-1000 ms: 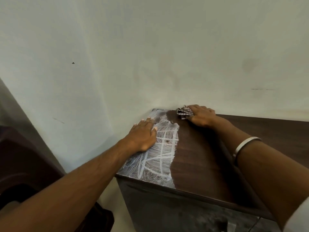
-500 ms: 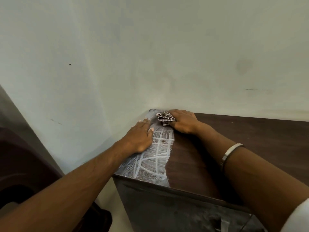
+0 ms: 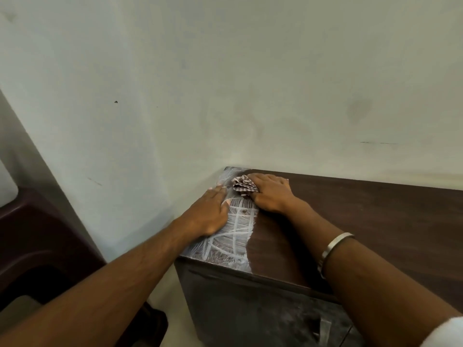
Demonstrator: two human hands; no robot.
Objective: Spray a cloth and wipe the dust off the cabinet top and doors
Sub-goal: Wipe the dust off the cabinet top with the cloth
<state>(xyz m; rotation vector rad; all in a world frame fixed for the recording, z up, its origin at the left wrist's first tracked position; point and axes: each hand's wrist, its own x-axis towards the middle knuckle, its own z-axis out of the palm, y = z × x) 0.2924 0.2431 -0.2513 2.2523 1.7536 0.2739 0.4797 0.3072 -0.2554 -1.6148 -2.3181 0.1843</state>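
Right hand (image 3: 271,194) presses bunched checked cloth (image 3: 243,185) onto cabinet top (image 3: 375,221) near back-left corner. Left hand (image 3: 209,214) flat on the white streaked dust patch (image 3: 235,239). Silver bangle (image 3: 332,249) on right forearm. Cabinet door (image 3: 250,309) looks dusty, probably.

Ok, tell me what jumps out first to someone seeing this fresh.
The white streaked dust patch on the left end of the dark cabinet top. The left hand lies flat on it, while the right hand presses a crumpled checked cloth into the back corner by the wall.
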